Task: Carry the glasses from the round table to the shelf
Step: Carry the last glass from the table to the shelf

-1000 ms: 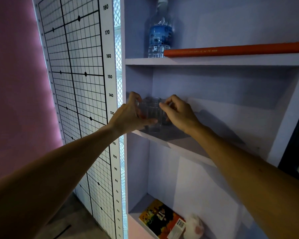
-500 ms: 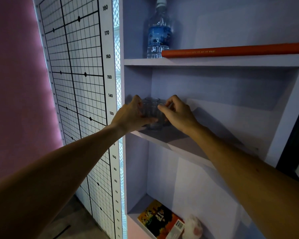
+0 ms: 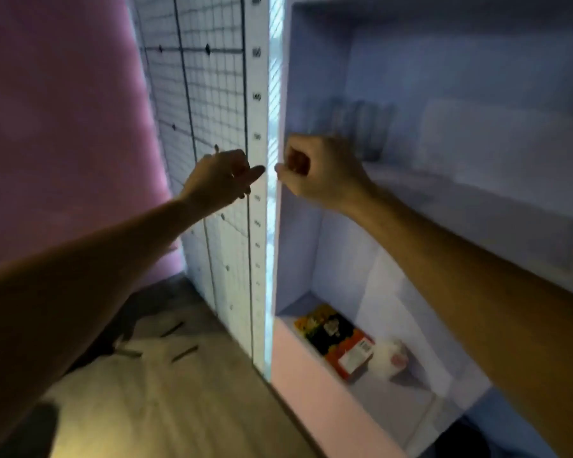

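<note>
— Where are the glasses [image 3: 354, 127] sitting?

— They are standing on the middle board of the shelf [image 3: 460, 200], near its left wall, blurred so badly that I cannot count them. They are resting just behind and above my right hand [image 3: 315, 170], and nothing of mine is touching them.

— So what are your hands doing?

— My right hand is hanging in front of the shelf's left edge, its fingers [image 3: 293, 160] curling loosely into the palm and gripping nothing, with the thumb tip pointing left. My left hand [image 3: 220, 176] is hovering further left, in front of the white grid chart [image 3: 212, 94] with its column of numbers, well clear of the glasses. Its fingers [image 3: 245, 175] are curling in too, the thumb poking right toward the other thumb; the two tips are nearly meeting but staying apart. That hand is carrying nothing either.

— Anything else around?

— A colourful box [image 3: 334, 338] is lying flat on the bottom board of the shelf, with a white bundle [image 3: 391, 357] just beside it on the right. A pink wall [image 3: 63, 127] is filling the left side, and wooden floor [image 3: 166, 391] is showing under my left forearm.
</note>
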The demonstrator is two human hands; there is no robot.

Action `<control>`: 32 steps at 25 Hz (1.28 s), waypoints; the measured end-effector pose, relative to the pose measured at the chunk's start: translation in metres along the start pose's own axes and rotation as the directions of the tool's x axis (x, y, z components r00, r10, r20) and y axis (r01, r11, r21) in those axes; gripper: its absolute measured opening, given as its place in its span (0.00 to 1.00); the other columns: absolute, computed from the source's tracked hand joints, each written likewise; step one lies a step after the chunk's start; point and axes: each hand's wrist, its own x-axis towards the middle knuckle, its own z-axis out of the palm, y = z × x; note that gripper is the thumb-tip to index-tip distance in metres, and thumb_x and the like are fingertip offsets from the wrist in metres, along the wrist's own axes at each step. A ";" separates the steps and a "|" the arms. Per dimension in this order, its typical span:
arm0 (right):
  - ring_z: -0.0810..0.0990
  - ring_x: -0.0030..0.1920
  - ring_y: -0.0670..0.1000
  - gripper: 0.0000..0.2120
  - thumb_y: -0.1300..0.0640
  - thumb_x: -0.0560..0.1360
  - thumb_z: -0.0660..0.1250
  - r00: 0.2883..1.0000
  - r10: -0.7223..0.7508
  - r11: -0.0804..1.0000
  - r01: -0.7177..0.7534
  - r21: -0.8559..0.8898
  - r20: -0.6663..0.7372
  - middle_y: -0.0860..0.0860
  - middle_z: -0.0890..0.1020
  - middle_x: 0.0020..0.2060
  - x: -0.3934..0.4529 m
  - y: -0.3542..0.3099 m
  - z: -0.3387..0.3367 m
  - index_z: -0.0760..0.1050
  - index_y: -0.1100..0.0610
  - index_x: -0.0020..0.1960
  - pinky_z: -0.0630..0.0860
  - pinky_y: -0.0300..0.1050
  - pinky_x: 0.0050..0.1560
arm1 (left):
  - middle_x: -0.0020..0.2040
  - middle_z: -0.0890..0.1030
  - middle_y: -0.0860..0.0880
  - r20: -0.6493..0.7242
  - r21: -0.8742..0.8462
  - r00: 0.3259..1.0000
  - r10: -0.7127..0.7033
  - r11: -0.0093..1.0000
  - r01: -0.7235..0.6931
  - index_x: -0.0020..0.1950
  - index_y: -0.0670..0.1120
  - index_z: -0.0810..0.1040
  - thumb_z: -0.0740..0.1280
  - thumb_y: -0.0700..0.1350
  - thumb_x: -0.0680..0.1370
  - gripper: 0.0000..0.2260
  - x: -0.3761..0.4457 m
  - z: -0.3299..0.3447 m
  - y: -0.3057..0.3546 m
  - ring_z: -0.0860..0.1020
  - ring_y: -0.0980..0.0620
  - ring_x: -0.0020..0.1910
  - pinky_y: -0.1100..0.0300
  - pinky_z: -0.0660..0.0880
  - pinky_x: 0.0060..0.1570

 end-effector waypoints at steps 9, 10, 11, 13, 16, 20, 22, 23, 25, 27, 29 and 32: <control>0.81 0.42 0.55 0.09 0.47 0.72 0.70 0.718 0.057 0.963 -0.223 0.152 0.693 0.53 0.84 0.41 -0.137 -0.051 0.218 0.79 0.53 0.44 0.79 0.46 0.45 | 0.36 0.84 0.42 0.313 0.018 0.507 -0.803 0.539 0.842 0.39 0.46 0.78 0.72 0.53 0.75 0.12 -0.363 0.056 -0.209 0.82 0.44 0.35 0.45 0.81 0.43; 0.82 0.44 0.55 0.09 0.48 0.72 0.70 0.626 0.072 0.953 -0.272 0.131 0.776 0.54 0.84 0.42 -0.176 -0.056 0.245 0.80 0.54 0.44 0.79 0.48 0.47 | 0.38 0.84 0.40 0.376 0.052 0.362 -0.853 0.409 0.911 0.40 0.46 0.78 0.73 0.52 0.75 0.11 -0.427 0.061 -0.213 0.81 0.45 0.34 0.47 0.81 0.44; 0.82 0.45 0.56 0.09 0.50 0.72 0.70 0.535 0.097 0.943 -0.318 0.094 0.839 0.55 0.85 0.43 -0.215 -0.059 0.267 0.80 0.55 0.45 0.80 0.49 0.47 | 0.41 0.84 0.39 0.421 0.102 0.225 -0.879 0.293 0.951 0.41 0.46 0.77 0.73 0.52 0.75 0.11 -0.481 0.066 -0.212 0.80 0.46 0.34 0.50 0.80 0.42; 0.82 0.48 0.59 0.08 0.53 0.74 0.69 0.283 0.133 0.918 -0.397 -0.010 0.950 0.57 0.85 0.45 -0.310 -0.078 0.311 0.80 0.58 0.46 0.79 0.52 0.50 | 0.43 0.84 0.40 0.451 0.161 -0.032 -0.892 0.046 0.986 0.44 0.45 0.77 0.71 0.52 0.76 0.11 -0.594 0.070 -0.195 0.79 0.49 0.33 0.59 0.77 0.34; 0.81 0.53 0.61 0.11 0.56 0.78 0.67 -0.123 0.229 0.859 -0.442 -0.260 0.966 0.62 0.83 0.51 -0.434 -0.078 0.309 0.80 0.64 0.50 0.76 0.53 0.54 | 0.41 0.82 0.46 0.472 0.203 -0.305 -0.827 -0.234 0.951 0.47 0.47 0.74 0.68 0.53 0.78 0.10 -0.690 0.080 -0.147 0.77 0.53 0.32 0.64 0.68 0.25; 0.78 0.44 0.49 0.10 0.51 0.79 0.65 -0.574 0.225 0.811 -0.338 -0.478 0.787 0.54 0.80 0.50 -0.513 -0.112 0.281 0.79 0.57 0.53 0.73 0.42 0.42 | 0.38 0.78 0.43 0.491 0.095 -0.489 -0.721 -0.514 0.852 0.43 0.42 0.76 0.66 0.46 0.80 0.09 -0.782 0.074 -0.101 0.74 0.51 0.32 0.60 0.69 0.31; 0.76 0.43 0.46 0.06 0.51 0.80 0.64 -0.571 0.277 0.761 -0.360 -0.539 0.773 0.51 0.80 0.48 -0.505 -0.118 0.282 0.78 0.53 0.48 0.70 0.39 0.38 | 0.39 0.77 0.42 0.451 -0.005 -0.483 -0.750 -0.544 0.839 0.42 0.40 0.77 0.65 0.45 0.81 0.11 -0.790 0.065 -0.107 0.73 0.50 0.34 0.59 0.69 0.34; 0.77 0.44 0.47 0.06 0.53 0.80 0.64 -0.536 0.297 0.752 -0.378 -0.539 0.790 0.51 0.81 0.47 -0.495 -0.121 0.295 0.78 0.52 0.47 0.71 0.38 0.37 | 0.37 0.77 0.43 0.437 -0.026 -0.478 -0.762 -0.542 0.840 0.41 0.41 0.76 0.65 0.45 0.80 0.11 -0.790 0.056 -0.118 0.73 0.50 0.33 0.59 0.69 0.34; 0.78 0.43 0.48 0.08 0.56 0.80 0.63 -0.435 0.311 0.774 -0.400 -0.491 0.845 0.52 0.82 0.46 -0.467 -0.134 0.327 0.79 0.52 0.45 0.73 0.39 0.39 | 0.31 0.75 0.46 0.450 -0.048 -0.442 -0.776 -0.516 0.855 0.37 0.43 0.73 0.66 0.45 0.80 0.12 -0.787 0.039 -0.146 0.72 0.51 0.30 0.60 0.68 0.30; 0.79 0.44 0.51 0.08 0.58 0.79 0.63 -0.316 0.314 0.792 -0.434 -0.430 0.896 0.54 0.83 0.46 -0.431 -0.156 0.367 0.81 0.55 0.46 0.74 0.43 0.43 | 0.29 0.75 0.47 0.473 -0.083 -0.386 -0.792 -0.476 0.876 0.35 0.44 0.71 0.66 0.43 0.80 0.14 -0.778 0.022 -0.180 0.71 0.52 0.27 0.64 0.67 0.24; 0.80 0.47 0.53 0.08 0.58 0.79 0.63 -0.208 0.310 0.801 -0.469 -0.372 0.928 0.53 0.83 0.47 -0.396 -0.185 0.408 0.82 0.57 0.49 0.74 0.45 0.47 | 0.32 0.74 0.46 0.452 -0.153 -0.343 -0.823 -0.450 0.880 0.37 0.44 0.69 0.64 0.41 0.81 0.13 -0.761 -0.002 -0.218 0.71 0.51 0.28 0.70 0.66 0.19; 0.79 0.43 0.48 0.06 0.57 0.79 0.64 -0.157 0.211 0.811 -0.523 -0.262 0.965 0.51 0.82 0.44 -0.358 -0.236 0.458 0.80 0.55 0.49 0.73 0.42 0.40 | 0.35 0.74 0.44 0.400 -0.289 -0.279 -0.873 -0.409 0.866 0.42 0.43 0.70 0.63 0.41 0.82 0.09 -0.736 -0.034 -0.271 0.71 0.51 0.30 0.73 0.66 0.20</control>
